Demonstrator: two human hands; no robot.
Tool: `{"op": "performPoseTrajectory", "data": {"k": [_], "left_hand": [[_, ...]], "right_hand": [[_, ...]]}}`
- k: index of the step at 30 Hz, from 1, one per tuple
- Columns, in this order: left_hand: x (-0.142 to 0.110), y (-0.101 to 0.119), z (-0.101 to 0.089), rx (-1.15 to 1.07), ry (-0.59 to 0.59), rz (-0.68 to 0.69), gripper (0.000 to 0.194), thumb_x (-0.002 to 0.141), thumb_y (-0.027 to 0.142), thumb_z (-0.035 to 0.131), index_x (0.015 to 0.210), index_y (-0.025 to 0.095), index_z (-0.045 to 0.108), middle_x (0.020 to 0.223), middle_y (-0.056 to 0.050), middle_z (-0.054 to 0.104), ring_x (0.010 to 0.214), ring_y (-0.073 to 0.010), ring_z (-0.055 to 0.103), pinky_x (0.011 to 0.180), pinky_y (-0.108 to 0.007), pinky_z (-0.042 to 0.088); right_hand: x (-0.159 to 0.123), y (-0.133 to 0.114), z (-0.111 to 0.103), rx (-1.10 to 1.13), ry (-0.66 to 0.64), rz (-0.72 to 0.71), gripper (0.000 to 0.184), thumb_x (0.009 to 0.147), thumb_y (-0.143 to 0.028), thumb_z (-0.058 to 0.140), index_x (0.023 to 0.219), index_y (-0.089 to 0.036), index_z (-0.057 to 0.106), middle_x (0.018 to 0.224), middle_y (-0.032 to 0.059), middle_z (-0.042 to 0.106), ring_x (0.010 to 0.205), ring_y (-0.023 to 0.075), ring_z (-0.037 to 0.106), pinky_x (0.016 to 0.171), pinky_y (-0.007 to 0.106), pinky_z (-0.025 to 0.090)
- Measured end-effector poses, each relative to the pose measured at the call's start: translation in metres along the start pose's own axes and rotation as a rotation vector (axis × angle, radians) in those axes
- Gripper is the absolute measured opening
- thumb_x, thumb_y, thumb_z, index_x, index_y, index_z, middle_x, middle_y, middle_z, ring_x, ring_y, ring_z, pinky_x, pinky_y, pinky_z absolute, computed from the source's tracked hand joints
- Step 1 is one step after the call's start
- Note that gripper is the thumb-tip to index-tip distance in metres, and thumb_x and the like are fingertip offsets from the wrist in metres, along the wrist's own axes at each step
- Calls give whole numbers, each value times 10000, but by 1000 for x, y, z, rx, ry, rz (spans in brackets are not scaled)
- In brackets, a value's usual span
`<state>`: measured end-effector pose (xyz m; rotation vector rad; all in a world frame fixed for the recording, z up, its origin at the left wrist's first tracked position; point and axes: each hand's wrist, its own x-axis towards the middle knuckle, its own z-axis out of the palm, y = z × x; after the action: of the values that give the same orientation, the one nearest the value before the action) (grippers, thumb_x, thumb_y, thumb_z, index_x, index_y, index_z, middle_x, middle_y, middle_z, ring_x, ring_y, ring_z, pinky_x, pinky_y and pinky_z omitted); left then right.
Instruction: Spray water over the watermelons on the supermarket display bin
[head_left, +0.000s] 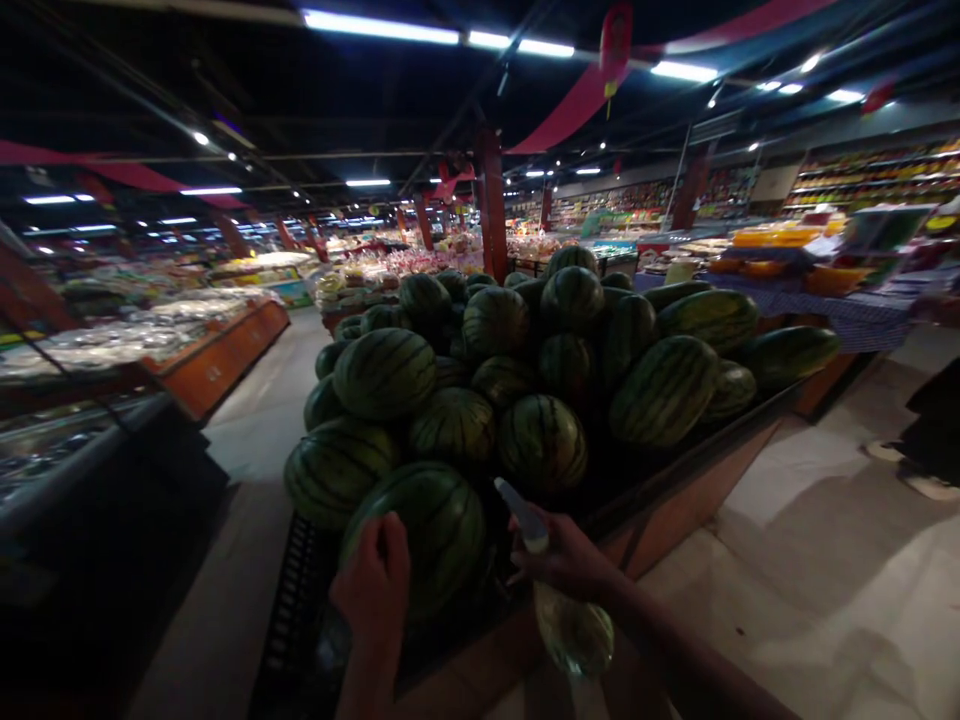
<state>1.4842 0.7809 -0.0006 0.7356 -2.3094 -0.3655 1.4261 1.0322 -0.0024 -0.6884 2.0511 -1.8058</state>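
My right hand [555, 555] is wrapped round the neck of a clear spray bottle [574, 630], with its pale spray head [521, 515] pointing up and left towards the fruit. The bottle hangs tilted below the hand and looks partly see-through. In front of the nearest large watermelon [442, 530], my left hand [375, 575] is closed in a fist. Whether anything is inside that fist is hidden, and I cannot tell if it touches the rind. A round striped watermelon [542, 443] lies just beyond the spray head, and another watermelon [341, 470] sits behind the left hand.
Many watermelons are heaped on a dark-edged wooden stand [697, 490]. A black plastic crate [289, 590] forms its near left edge. An aisle [262, 400] runs along the left, beside a wooden display counter [217, 360]. At the right edge, a person's shoe [926, 485] shows on the tiled floor.
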Motion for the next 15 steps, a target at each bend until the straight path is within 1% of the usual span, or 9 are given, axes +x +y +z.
{"op": "performPoseTrajectory", "data": {"k": [2,4,6,8,10,12,13,15], "left_hand": [[14,-10,9,121,-72,-17,425,980,477,315,917,198,629,803,-94,720,680,-231,631,604,-306,321],[18,-18,24,188,-134,-4,436,992,468,303,919,198,637,792,-89,717,670,-224,622,591,-299,296],[15,-25,37,202,-124,12,451,997,465,293,897,195,640,766,-82,705,672,-215,614,584,-291,293],[11,-29,46,193,-93,11,445,995,463,304,874,193,635,753,-77,697,671,-212,610,582,-288,296],[9,-31,49,174,-95,25,422,992,455,322,877,193,633,752,-74,698,674,-213,615,584,-288,297],[9,-33,50,176,-98,23,415,988,453,332,882,193,637,726,-75,693,659,-221,615,575,-292,282],[10,-33,49,171,-95,22,409,987,448,338,884,193,640,719,-75,693,651,-224,615,570,-291,272],[11,-33,49,149,-80,14,384,979,438,371,870,192,645,708,-73,695,637,-225,615,561,-288,256]], "right_hand": [[4,4,-15,28,173,27,295,756,-310,674,1005,-184,576,734,-31,581,638,137,551,611,264,463],[9,6,-36,55,365,44,354,751,-391,697,1007,-173,586,727,-15,593,628,155,573,612,285,475],[14,4,-56,75,528,34,406,726,-461,719,972,-158,607,727,8,613,636,175,589,617,303,479],[21,-1,-72,59,642,-18,413,696,-485,741,916,-155,622,717,17,616,637,175,577,608,300,463],[32,-9,-81,58,699,-70,418,674,-484,754,899,-159,618,711,11,608,633,166,563,594,292,448],[49,-18,-81,85,701,-88,448,661,-491,750,927,-163,600,718,6,605,619,164,570,586,294,454],[59,-23,-76,102,688,-89,456,660,-493,743,939,-166,591,722,5,607,613,168,583,585,299,464],[77,-33,-56,110,616,-87,436,652,-469,740,931,-171,587,713,-1,612,598,174,604,580,304,480]]}}
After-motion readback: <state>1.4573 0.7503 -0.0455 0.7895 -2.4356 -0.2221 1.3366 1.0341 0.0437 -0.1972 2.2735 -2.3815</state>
